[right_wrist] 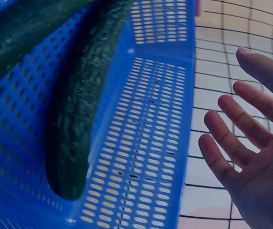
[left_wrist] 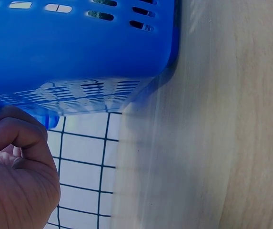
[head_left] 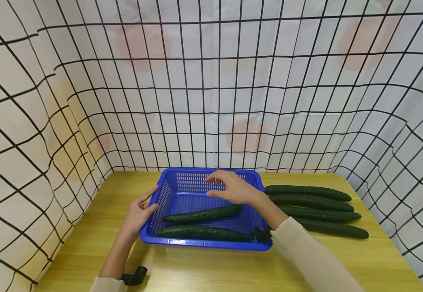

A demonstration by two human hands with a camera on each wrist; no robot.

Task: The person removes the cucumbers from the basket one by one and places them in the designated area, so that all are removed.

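Observation:
A blue plastic basket (head_left: 207, 243) with slotted walls sits on the wooden table. Two dark green cucumbers lie in it: one along the front wall (head_left: 205, 232), another slightly slanted behind it (head_left: 204, 214). My left hand (head_left: 138, 213) grips the basket's left rim; in the left wrist view that hand (left_wrist: 19, 162) has its fingers curled at the rim. Over the basket's back right part hovers my right hand (head_left: 233, 188), holding nothing. The right wrist view shows this hand (right_wrist: 255, 138) with spread, relaxed fingers, apart from the cucumber (right_wrist: 81, 95) below.
Several more cucumbers (head_left: 311, 200) lie side by side on the table (head_left: 174, 269), right of the basket and partly behind my right forearm. A black wire grid (head_left: 218, 113) with white sheeting behind it encloses the table's back and sides.

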